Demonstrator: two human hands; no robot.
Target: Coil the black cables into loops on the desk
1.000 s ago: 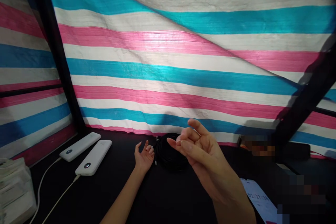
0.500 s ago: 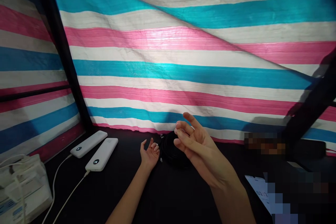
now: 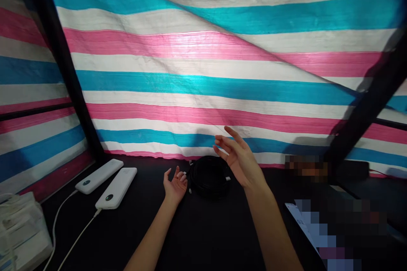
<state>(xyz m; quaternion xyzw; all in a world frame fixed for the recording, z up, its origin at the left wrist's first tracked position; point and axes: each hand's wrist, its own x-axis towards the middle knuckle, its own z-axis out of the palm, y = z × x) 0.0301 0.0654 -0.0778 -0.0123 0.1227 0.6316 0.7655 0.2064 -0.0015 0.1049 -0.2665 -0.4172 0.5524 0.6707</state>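
A coil of black cable (image 3: 208, 176) lies on the dark tabletop (image 3: 95, 241), with small white connector ends showing at its edges. My left hand (image 3: 174, 185) rests palm up just left of the coil, fingers half curled and holding nothing. Raised above the coil's right side, my right hand (image 3: 237, 156) has its fingers spread apart and holds nothing. It is not touching the coil.
Two white power banks (image 3: 99, 176) (image 3: 116, 188) with white cables lie to the left. A white packet (image 3: 22, 233) sits at the left edge. A phone or tablet (image 3: 302, 224) lies at lower right, partly blurred out. A striped tarp on black poles (image 3: 203, 80) forms the backdrop.
My right hand has risen and moved away from me, and its fingers have gone from nearly pinched to spread apart. My left hand and the coil stay put, apart from a small camera shift.
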